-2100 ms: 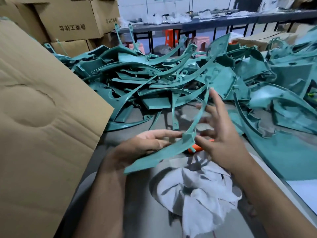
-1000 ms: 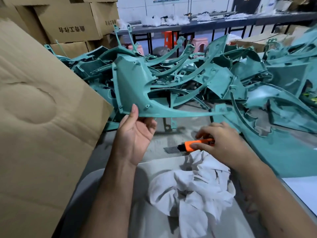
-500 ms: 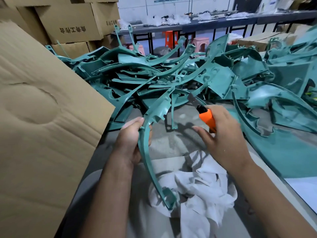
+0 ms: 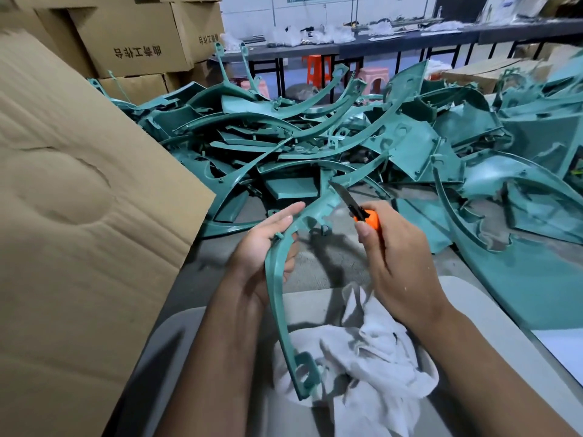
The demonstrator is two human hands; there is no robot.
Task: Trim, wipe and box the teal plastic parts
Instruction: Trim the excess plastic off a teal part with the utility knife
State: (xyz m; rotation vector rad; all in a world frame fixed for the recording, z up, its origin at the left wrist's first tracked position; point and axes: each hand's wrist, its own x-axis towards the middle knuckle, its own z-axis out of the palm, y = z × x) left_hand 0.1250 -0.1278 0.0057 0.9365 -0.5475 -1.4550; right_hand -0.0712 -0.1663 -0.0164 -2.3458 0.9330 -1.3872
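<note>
Head view: cardboard flap (image 4: pixel 88 216) at left, pile of teal parts (image 4: pixel 315 146) across the table (image 4: pixel 334 266). White rag (image 4: pixel 372 367) nearest. Left hand (image 4: pixel 268 247) grips a curved teal strip (image 4: pixel 277 294) upright over it; right hand (image 4: pixel 397 260) clenches an orange knife (image 4: pixel 362 214), blade at the strip's top.

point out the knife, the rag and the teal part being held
knife (image 4: pixel 347 200), head view, on the dark blade
rag (image 4: pixel 375 367), head view, middle of the crumpled cloth
held teal part (image 4: pixel 277 294), head view, on its curved strip below the hand
</note>
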